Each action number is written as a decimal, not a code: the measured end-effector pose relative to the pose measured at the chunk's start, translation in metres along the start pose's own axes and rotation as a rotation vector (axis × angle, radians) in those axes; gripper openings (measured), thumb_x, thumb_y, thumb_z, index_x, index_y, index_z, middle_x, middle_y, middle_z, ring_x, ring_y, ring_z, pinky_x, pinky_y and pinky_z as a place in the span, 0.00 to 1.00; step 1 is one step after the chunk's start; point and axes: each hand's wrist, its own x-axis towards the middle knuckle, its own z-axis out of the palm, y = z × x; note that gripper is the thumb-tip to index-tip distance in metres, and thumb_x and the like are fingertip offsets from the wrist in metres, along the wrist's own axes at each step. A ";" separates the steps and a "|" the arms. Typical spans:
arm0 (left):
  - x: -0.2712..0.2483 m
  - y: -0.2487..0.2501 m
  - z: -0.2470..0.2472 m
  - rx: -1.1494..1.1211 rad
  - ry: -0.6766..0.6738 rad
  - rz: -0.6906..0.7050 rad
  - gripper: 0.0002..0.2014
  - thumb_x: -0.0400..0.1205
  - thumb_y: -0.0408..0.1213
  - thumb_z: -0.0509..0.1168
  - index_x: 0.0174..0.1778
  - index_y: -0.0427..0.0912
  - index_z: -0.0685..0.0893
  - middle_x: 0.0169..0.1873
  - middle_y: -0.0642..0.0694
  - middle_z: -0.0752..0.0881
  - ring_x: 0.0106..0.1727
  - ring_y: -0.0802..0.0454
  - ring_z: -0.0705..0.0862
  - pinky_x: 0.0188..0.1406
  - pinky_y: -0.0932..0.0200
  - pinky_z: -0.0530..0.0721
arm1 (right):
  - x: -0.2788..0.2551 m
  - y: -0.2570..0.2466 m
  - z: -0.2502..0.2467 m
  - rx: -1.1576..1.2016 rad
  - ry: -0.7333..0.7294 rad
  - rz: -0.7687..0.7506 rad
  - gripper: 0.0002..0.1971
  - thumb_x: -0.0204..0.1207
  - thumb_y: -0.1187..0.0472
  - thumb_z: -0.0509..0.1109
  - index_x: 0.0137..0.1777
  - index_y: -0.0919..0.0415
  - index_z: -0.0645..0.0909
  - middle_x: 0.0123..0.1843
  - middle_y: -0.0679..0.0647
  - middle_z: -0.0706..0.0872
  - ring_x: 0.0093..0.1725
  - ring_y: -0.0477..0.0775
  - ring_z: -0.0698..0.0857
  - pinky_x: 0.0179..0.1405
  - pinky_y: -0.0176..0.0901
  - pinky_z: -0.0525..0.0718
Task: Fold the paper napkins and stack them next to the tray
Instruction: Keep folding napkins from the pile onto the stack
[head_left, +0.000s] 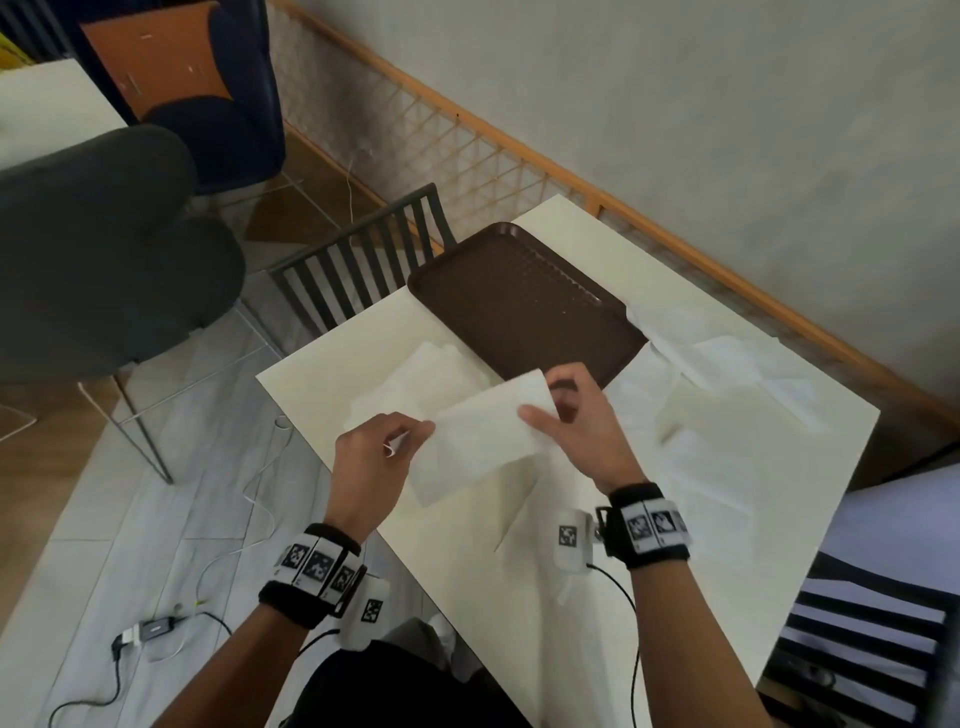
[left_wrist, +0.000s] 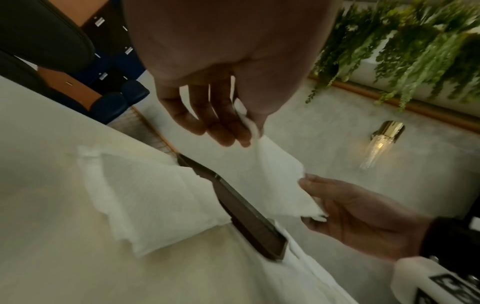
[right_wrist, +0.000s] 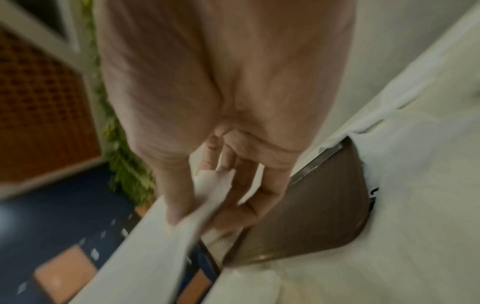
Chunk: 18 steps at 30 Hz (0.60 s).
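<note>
Both hands hold one white paper napkin (head_left: 480, 436) in the air above the cream table (head_left: 545, 597), in front of the brown tray (head_left: 524, 301). My left hand (head_left: 382, 447) pinches its left end between thumb and fingers (left_wrist: 228, 127). At the right end my right hand (head_left: 571, 415) pinches the napkin (right_wrist: 207, 197) between thumb and fingers. A stack of folded napkins (head_left: 415, 379) lies on the table left of the tray (left_wrist: 246, 209), also in the left wrist view as folded napkins (left_wrist: 145, 195). Unfolded napkins (head_left: 727, 364) lie spread to the tray's right.
A dark slatted chair (head_left: 358, 260) stands at the table's far left corner and a grey padded chair (head_left: 104, 249) further left. A wooden lattice rail (head_left: 519, 150) runs along the wall. Cables and an adapter (head_left: 150, 629) lie on the floor.
</note>
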 end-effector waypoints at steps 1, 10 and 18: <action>0.004 -0.006 0.000 0.042 0.032 -0.026 0.11 0.87 0.46 0.75 0.42 0.45 0.92 0.34 0.60 0.88 0.33 0.61 0.84 0.36 0.68 0.77 | 0.014 0.001 0.011 -0.037 0.006 0.017 0.20 0.80 0.61 0.87 0.63 0.48 0.80 0.48 0.50 0.96 0.49 0.48 0.95 0.52 0.39 0.91; 0.040 -0.067 0.018 0.441 0.007 -0.236 0.10 0.89 0.45 0.70 0.52 0.41 0.87 0.51 0.41 0.87 0.57 0.36 0.82 0.53 0.39 0.83 | 0.109 0.031 0.097 -0.533 -0.025 -0.056 0.07 0.86 0.68 0.75 0.54 0.57 0.82 0.48 0.55 0.91 0.50 0.57 0.91 0.53 0.48 0.89; 0.014 -0.048 0.036 0.406 0.133 -0.190 0.16 0.84 0.40 0.76 0.64 0.42 0.81 0.61 0.41 0.80 0.62 0.37 0.75 0.59 0.40 0.78 | 0.061 0.043 0.036 -0.555 0.018 -0.097 0.05 0.85 0.59 0.78 0.57 0.53 0.86 0.55 0.52 0.88 0.54 0.56 0.88 0.58 0.52 0.88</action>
